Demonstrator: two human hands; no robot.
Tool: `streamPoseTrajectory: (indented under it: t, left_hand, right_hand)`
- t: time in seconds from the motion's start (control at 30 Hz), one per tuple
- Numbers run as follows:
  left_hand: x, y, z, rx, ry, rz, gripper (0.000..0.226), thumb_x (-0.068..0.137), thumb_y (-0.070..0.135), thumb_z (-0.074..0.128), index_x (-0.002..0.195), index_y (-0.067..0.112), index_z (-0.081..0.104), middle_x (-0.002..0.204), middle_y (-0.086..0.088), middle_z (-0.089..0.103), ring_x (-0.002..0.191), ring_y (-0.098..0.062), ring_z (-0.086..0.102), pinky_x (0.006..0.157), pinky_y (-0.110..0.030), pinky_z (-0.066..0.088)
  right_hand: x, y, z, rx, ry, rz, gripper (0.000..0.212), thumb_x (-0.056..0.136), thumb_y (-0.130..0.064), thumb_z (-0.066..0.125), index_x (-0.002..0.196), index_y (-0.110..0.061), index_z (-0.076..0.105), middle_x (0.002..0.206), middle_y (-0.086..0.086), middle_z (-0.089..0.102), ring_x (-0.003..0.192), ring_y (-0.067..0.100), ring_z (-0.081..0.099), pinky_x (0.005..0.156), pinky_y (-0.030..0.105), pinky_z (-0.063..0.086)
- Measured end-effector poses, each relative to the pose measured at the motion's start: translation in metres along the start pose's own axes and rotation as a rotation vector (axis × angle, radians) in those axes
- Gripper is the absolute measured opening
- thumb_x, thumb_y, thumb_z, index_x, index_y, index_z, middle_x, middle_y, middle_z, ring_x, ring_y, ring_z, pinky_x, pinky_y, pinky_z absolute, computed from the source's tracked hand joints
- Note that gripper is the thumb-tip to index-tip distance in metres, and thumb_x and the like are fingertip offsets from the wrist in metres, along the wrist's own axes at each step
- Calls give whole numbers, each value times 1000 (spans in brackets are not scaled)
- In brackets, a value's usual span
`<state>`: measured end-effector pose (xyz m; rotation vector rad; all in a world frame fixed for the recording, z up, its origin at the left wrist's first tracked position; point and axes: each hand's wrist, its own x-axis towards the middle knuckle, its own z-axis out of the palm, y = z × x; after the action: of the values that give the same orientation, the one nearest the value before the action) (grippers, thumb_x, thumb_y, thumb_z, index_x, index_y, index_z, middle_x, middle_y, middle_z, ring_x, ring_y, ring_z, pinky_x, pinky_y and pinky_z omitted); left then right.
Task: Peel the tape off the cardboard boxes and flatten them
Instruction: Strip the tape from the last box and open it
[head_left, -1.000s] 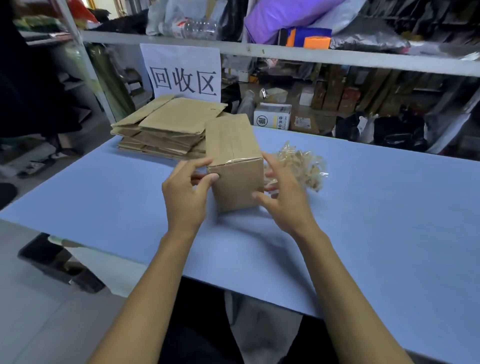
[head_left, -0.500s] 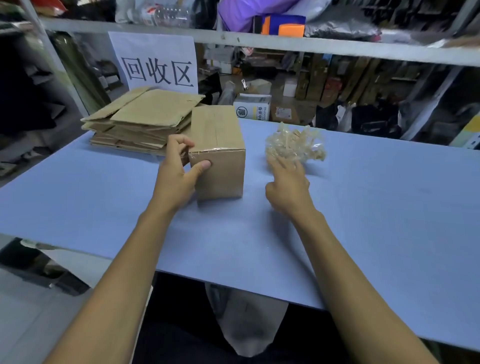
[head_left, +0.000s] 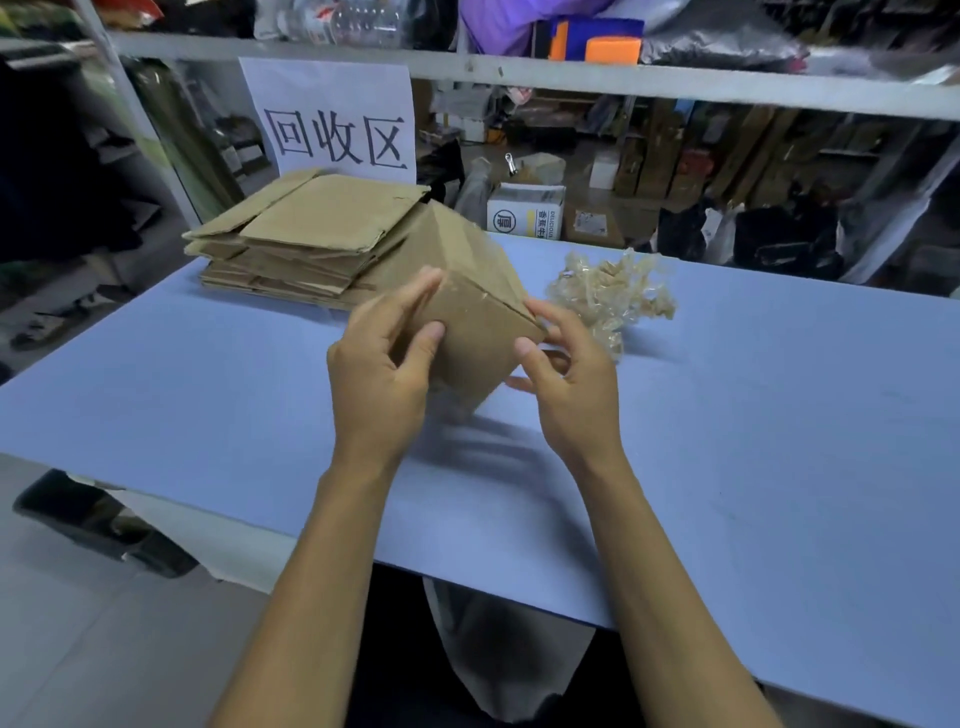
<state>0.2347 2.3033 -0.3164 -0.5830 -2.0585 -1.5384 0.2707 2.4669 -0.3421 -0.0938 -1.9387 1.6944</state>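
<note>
- Cardboard box (head_left: 470, 291) held tilted above the blue tabletop (head_left: 779, 415), one corner pointing down toward the surface; whether that corner touches cannot be told.
- Clear tape visible along the box's upper edge, glossy under the light.
- Left hand (head_left: 382, 376) on the near-left face — thumb and fingers pressed against the cardboard, gripping it.
- Right hand (head_left: 569, 382) at the right corner, thumb on the near face, fingers curled round the edge behind.
- Stack of flattened boxes (head_left: 306, 236) on the tabletop behind and left of the held box, just beside it.
- Wad of peeled tape (head_left: 610, 296) lying on the tabletop right of the box, near the right hand's fingers.
- White paper sign (head_left: 335, 117) with three black characters hung from the shelf rail (head_left: 675, 85) behind the stack.
- Small white carton (head_left: 524, 210) past the tabletop's far edge.
</note>
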Motion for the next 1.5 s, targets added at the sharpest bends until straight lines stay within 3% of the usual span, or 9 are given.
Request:
streamPoseTrajectory:
  t: [0.07, 0.23, 0.3, 0.4, 0.57, 0.67, 1.0, 1.2, 1.5]
  left_hand:
    - [4, -2, -6, 142, -136, 89, 50, 86, 10, 66, 132, 30, 61, 126, 18, 62, 120, -10, 57, 106, -29, 43]
    - [6, -21, -12, 382, -478, 150, 54, 77, 25, 63, 131, 28, 61, 129, 13, 65, 124, -12, 56, 119, -58, 16]
    - [2, -25, -10, 509, -435, 150, 52, 79, 39, 64, 131, 32, 61, 138, 11, 58, 131, -12, 48, 117, -61, 5]
    - [-2, -29, -10, 499, -375, 62, 55, 76, 56, 64, 126, 32, 66, 142, 10, 54, 137, -17, 40, 113, -64, 20]
    - [-7, -35, -5, 378, -291, 44, 50, 77, 42, 69, 124, 23, 70, 137, 7, 59, 134, -21, 43, 108, -13, 23]
    - [-9, -36, -4, 361, -257, 50, 49, 77, 40, 71, 122, 23, 70, 135, 9, 60, 130, -20, 44, 105, -3, 18]
    - [-12, -31, 5, 330, -191, -32, 50, 71, 43, 73, 120, 30, 71, 133, 14, 61, 130, -15, 42, 98, -1, 21]
    - [-20, -21, 9, 429, -89, -2, 46, 71, 46, 75, 113, 30, 75, 125, 11, 66, 122, -19, 47, 98, -44, 45]
    - [-27, -12, 16, 536, -10, 1, 39, 70, 46, 77, 107, 33, 76, 118, 13, 68, 115, -21, 48, 84, -38, 34]
  right_hand:
    - [-6, 7, -3, 13, -5, 81, 28, 91, -12, 68, 111, -32, 66, 108, -1, 67, 92, 14, 68, 77, 40, 61]
    - [-16, 12, -12, -347, -133, 3, 20, 81, -23, 80, 96, -23, 67, 120, -10, 59, 115, 2, 55, 88, 23, 48]
    - [-14, 8, -11, -297, -101, -83, 35, 81, -21, 81, 111, -22, 63, 117, -10, 62, 112, 5, 58, 88, 23, 51]
    - [-8, 3, -10, -320, -122, -211, 39, 80, -20, 82, 116, -21, 65, 117, -6, 62, 107, 6, 60, 85, 25, 53]
    - [-2, 11, -2, -387, -142, -340, 22, 78, -15, 79, 100, -12, 73, 110, 1, 63, 105, 18, 62, 84, 40, 55]
    - [-10, 19, 4, -333, -25, -335, 16, 81, -16, 77, 97, -12, 76, 108, -2, 69, 102, 18, 67, 86, 45, 57]
    - [-22, 23, 19, -377, 232, -472, 9, 84, 2, 74, 91, -2, 77, 102, 6, 76, 99, 17, 72, 83, 37, 58]
    - [-20, 18, 15, -535, 165, -530, 7, 89, -1, 66, 93, -2, 71, 105, 8, 71, 96, 18, 69, 72, 40, 59]
    - [-2, 13, 4, -747, 156, -647, 7, 78, -2, 60, 73, -1, 66, 73, 10, 62, 60, 30, 63, 47, 40, 52]
